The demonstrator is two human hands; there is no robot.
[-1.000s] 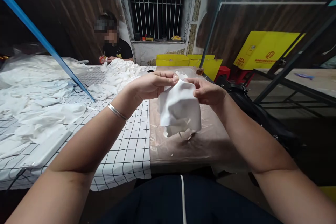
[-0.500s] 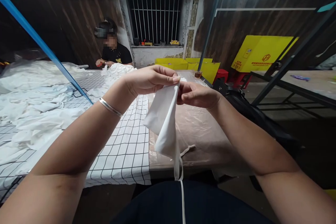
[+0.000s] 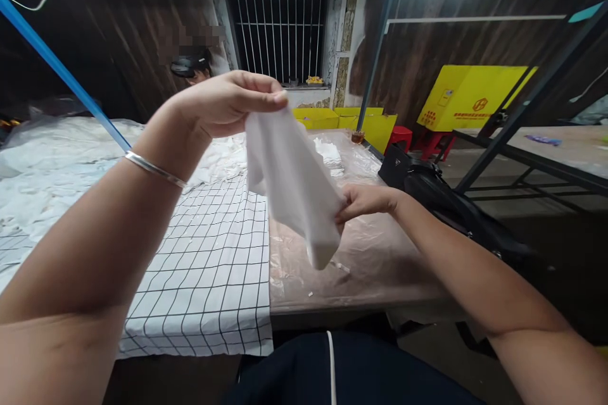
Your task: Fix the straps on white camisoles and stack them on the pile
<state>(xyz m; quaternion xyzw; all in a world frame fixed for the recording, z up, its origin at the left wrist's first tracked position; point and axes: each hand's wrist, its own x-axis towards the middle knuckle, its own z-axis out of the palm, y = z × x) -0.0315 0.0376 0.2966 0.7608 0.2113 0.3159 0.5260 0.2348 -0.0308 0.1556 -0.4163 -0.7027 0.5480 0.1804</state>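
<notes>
A piece of white cloth (image 3: 292, 171) hangs in the air, stretched at a slant between my two hands above the table. My left hand (image 3: 237, 101), raised higher, pinches its upper corner between thumb and fingers. Lower and to the right, my right hand (image 3: 358, 202) grips the cloth's side edge, its fingertips partly hidden by the fabric. The cloth's lower end is slightly blurred and folds over on itself. Beneath it, a small white strip (image 3: 341, 267) lies on the plastic-covered part of the table (image 3: 380, 272).
White garments (image 3: 61, 158) are heaped on the left over a checked tablecloth (image 3: 204, 266). Beyond my hands sits a white folded stack (image 3: 329, 155). A glass of brown liquid (image 3: 358, 137) stands near a blue post. A black bag (image 3: 427, 183) is at the right; a person (image 3: 190, 66) is behind the heap.
My left hand has moved up and left, and my right hand has dropped slightly and moved right. The cloth, earlier folded and dangling from both hands together, is now spread between them.
</notes>
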